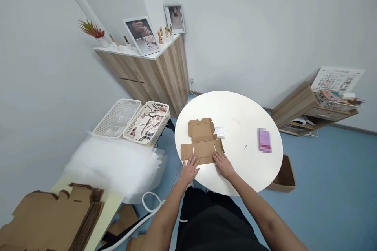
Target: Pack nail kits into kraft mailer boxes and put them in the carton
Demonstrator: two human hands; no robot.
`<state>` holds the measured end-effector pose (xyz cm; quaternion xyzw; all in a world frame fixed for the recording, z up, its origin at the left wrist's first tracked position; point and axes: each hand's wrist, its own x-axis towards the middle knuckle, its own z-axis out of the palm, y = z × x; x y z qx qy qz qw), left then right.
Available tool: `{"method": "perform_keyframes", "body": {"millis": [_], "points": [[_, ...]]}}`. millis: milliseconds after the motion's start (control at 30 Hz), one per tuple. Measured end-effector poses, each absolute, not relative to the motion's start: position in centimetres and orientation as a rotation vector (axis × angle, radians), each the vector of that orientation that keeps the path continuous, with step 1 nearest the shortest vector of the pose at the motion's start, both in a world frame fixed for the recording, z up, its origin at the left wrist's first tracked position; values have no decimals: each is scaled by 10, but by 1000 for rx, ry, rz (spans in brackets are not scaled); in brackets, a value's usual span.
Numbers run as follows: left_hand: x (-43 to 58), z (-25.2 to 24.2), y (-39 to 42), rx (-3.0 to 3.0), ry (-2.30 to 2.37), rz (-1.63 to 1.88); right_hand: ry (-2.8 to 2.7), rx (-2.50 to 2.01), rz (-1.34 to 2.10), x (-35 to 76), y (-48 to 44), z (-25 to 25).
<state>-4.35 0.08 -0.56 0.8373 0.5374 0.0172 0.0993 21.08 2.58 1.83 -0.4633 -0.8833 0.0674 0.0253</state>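
Note:
An unfolded cardboard mailer box lies on the left part of the round white table, its lid panel pointing away from me. My left hand rests on the box's near left edge, fingers spread. At the near right corner, my right hand touches the cardboard with fingers stretched out. Two short white marks or slots show on the near panel. Partly tucked behind the box's right side is a small white flat item. A blurred purple packet lies farther right on the table.
Left stand two white baskets, one holding clear plastic, the other printed cards. Below them are translucent sheets and stacked flat cardboard boxes. An open carton sits on the floor right of the table. A wooden cabinet stands behind.

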Motion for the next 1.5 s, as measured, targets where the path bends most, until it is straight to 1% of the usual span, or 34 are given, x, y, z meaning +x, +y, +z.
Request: {"method": "perform_keyframes", "body": {"millis": [100, 200, 400, 567, 733, 800, 933, 967, 1133, 1200, 1500], "points": [[-62, -1, 1, 2551, 1503, 75, -2829, -1290, 171, 197, 30, 16], [-78, 5, 9, 2579, 1435, 119, -2873, -1304, 210, 178, 30, 11], [-80, 15, 27, 2571, 1343, 188, -2825, -1576, 528, 148, 34, 28], [-56, 6, 25, 2496, 1277, 322, -2663, -1852, 766, 141, 49, 49], [-37, -4, 25, 2317, 1378, 440, -2563, -1924, 827, 139, 52, 51], [-33, -3, 26, 2275, 1434, 468, -2445, -1912, 812, 144, 56, 50], [-28, -1, 24, 2260, 1505, 467, -1937, -2022, 616, 160, 83, 48], [-27, -1, 23, 2255, 1522, 461, -1820, -2062, 615, 164, 93, 47], [-19, 0, 15, 2220, 1561, 466, -1341, -2197, 1082, 165, 140, 34], [-17, -1, 14, 2215, 1558, 466, -1290, -2221, 1143, 160, 151, 27], [-13, -2, 14, 2293, 1627, 349, -1362, -2187, 1135, 160, 150, 19]]}}
